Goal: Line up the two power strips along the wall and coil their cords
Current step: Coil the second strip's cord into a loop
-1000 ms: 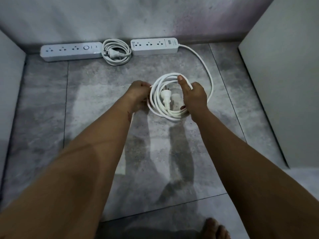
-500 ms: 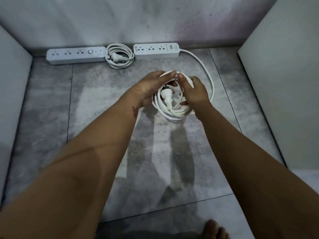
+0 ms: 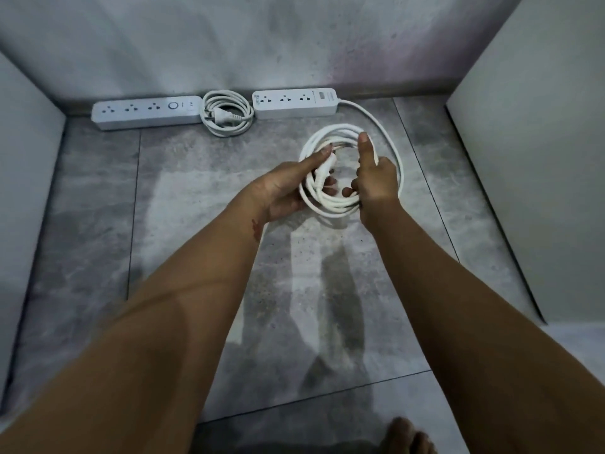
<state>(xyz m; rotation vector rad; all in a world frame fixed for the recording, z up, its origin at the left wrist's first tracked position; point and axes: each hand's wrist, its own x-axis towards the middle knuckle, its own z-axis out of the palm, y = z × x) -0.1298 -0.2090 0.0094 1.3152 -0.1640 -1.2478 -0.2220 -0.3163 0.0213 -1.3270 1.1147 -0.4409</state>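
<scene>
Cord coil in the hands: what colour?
The cord coil is plain white, like its plug; the head view shows it best.

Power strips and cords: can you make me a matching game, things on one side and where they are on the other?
1. longer power strip
2. small coiled cord
3. shorter power strip
4. big cord loop

A. gripped by left hand and right hand
B. by the wall, far left
C. on the floor between the strips
D. by the wall, cord leading toward the hands

Pairs: 1-B, 2-C, 3-D, 4-A
</scene>
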